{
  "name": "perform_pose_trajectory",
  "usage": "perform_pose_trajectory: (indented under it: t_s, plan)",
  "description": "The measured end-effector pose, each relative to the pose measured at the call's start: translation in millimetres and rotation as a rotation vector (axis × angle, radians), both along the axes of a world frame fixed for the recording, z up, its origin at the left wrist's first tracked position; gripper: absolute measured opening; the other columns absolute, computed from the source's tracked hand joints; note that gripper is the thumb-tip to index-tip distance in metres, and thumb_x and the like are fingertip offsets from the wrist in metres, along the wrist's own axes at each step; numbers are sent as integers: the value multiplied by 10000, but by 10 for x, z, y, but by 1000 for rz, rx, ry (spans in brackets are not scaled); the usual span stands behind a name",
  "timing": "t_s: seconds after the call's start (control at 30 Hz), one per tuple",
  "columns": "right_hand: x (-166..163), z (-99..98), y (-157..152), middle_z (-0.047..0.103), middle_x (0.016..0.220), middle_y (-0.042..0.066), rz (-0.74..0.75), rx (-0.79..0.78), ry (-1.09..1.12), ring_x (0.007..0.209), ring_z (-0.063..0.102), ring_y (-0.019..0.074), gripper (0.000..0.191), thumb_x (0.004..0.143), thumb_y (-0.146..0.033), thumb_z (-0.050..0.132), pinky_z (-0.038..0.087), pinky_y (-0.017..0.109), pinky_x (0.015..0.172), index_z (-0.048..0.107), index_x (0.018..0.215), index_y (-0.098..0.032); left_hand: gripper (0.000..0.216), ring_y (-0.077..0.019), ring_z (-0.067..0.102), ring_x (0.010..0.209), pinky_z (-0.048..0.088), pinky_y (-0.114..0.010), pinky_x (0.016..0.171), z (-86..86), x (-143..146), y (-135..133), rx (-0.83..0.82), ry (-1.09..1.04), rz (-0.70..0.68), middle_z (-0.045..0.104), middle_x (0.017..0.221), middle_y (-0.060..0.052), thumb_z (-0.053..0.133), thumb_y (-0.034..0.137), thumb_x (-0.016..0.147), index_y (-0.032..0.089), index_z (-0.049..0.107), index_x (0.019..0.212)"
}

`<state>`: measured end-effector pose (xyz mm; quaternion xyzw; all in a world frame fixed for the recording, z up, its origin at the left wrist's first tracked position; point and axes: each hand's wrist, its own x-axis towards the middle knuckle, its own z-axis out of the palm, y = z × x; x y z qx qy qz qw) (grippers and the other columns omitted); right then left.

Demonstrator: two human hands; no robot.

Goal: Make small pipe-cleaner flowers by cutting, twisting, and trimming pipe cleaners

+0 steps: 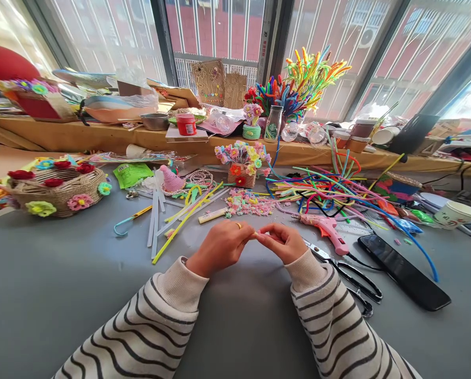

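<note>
1. Both hands meet over the near middle of the grey surface (61,284). The left hand (220,246) and right hand (284,243) are curled shut, fingertips pinching a small pink strip (260,233) between them.
2. The strip sits roughly level, its long axis running left to right, one end in each pinch.
3. Fingers hide most of it. The short stretch that shows is too small to tell its material.
4. Just right of the right hand lie a pink glue gun (330,230) and scissors (356,281), their near handles partly under the striped sleeve (330,316). A dark phone (403,271) lies further right.
5. Coloured pipe cleaners (322,189) sprawl across the far right.
</note>
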<state>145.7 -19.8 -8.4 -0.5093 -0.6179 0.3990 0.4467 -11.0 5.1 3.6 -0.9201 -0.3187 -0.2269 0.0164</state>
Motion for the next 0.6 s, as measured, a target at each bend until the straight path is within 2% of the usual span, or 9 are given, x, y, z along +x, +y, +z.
perform_pose_trajectory:
  t_s: [0.1,0.23,0.3,0.37,0.47,0.6]
  plan:
    - [-18,-27,9,494,523,-7,-41,49,7,437,411,77,258,600,-398,550,349,212,426,541,672,-150,234,-118,452,575,285,-228,538,1,4,4,-59,-24,14,533,620,-21,291,246,788,162,498,720]
    - [-68,-44,-6,574,600,27,-101,164,28,522,505,113,181,630,-335,545,404,231,512,557,671,-159,302,-96,443,555,294,-209,522,-8,25,16,-293,-118,31,515,604,5,232,297,806,163,470,675]
    - [-85,-42,-15,589,609,31,-128,206,10,520,507,115,163,639,-319,541,398,230,502,571,675,-163,340,-83,439,546,302,-195,512,-18,34,22,-405,-169,13,499,599,17,183,300,817,162,444,648]
    - [-87,-36,-13,577,585,24,-151,215,-21,465,465,99,180,635,-333,543,362,222,445,586,685,-165,354,-78,435,539,304,-191,503,-28,37,24,-424,-192,13,490,598,19,154,294,823,161,431,646]
    - [-59,-20,12,481,482,-10,-144,159,37,407,370,70,278,656,-412,490,291,211,392,594,672,-154,302,-96,442,559,295,-215,521,-31,27,13,-206,-135,61,505,606,5,212,293,815,160,455,695]
    - [3,19,43,230,355,-85,-64,-143,207,314,193,33,398,651,-520,421,149,194,314,538,577,-147,188,-111,450,613,272,-246,574,6,4,-27,229,-14,-19,533,654,-7,302,222,795,180,485,775]
